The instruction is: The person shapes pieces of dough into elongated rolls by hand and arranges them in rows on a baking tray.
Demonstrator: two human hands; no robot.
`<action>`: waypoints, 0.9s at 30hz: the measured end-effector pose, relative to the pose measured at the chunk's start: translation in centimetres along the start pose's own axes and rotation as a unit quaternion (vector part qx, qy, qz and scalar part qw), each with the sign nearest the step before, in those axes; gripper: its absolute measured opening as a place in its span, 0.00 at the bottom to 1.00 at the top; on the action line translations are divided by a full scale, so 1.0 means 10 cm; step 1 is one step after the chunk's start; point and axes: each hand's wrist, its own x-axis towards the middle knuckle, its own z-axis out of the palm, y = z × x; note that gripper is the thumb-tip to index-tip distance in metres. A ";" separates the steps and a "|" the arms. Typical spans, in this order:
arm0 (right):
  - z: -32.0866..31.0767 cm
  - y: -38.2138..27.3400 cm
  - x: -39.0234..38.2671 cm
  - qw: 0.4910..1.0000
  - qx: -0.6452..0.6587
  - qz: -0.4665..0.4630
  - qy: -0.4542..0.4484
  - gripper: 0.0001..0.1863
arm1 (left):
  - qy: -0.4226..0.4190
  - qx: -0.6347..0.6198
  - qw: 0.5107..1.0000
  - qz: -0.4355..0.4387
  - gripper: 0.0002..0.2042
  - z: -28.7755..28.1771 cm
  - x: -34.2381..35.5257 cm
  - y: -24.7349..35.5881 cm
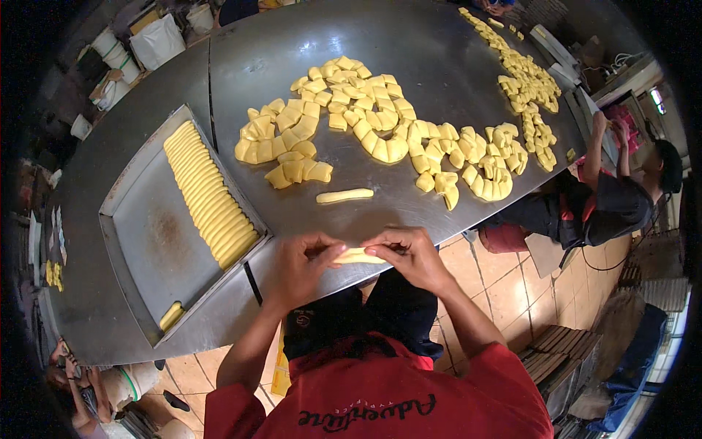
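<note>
Between my two hands, at the near edge of the metal table, is a short roll of yellow dough (357,256). My left hand (303,265) pinches its left end between thumb and fingers, while my right hand (411,256) grips the right end the same way. Just beyond them a finished-looking dough stick (344,196) lies by itself on the steel. To the left is a shallow metal tray (139,219), holding a long row of dough sticks (208,192) along its right side. One more short dough piece (172,315) rests in its near corner.
Cut dough pieces (380,146) spread in curved heaps over the table (256,58). Another heap (532,91) runs along the far right edge. Another person (618,197) stands at the right side, and a second person (77,388) is at lower left. Stacked trays (563,358) stand behind on the right.
</note>
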 end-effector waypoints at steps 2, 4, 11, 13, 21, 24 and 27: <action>-0.03 0.02 0.08 0.999 -0.007 -0.023 -0.021 0.11 | 0.016 -0.083 0.996 0.005 0.09 0.03 0.07 -0.07; -0.07 -0.13 0.13 0.998 -0.042 -0.038 -0.029 0.11 | 0.029 -0.168 0.985 0.009 0.10 0.02 0.11 -0.05; 0.00 0.42 0.36 0.978 -0.145 -0.119 -0.091 0.09 | -0.010 0.253 0.956 0.146 0.08 0.02 0.27 -0.27; 0.01 0.46 0.34 0.972 -0.147 -0.182 -0.029 0.09 | 0.010 0.241 0.956 0.166 0.08 0.02 0.27 -0.37; -0.02 0.49 0.37 0.975 -0.186 -0.117 -0.044 0.16 | -0.022 0.300 0.943 0.146 0.21 -0.02 0.48 -0.21; -0.07 0.46 0.38 0.921 -0.330 -0.182 0.097 0.22 | 0.086 0.322 0.907 0.259 0.25 0.00 0.48 -0.24; -0.16 0.60 0.33 0.929 -0.329 -0.136 0.097 0.25 | 0.104 0.349 0.898 0.247 0.26 -0.07 0.52 -0.33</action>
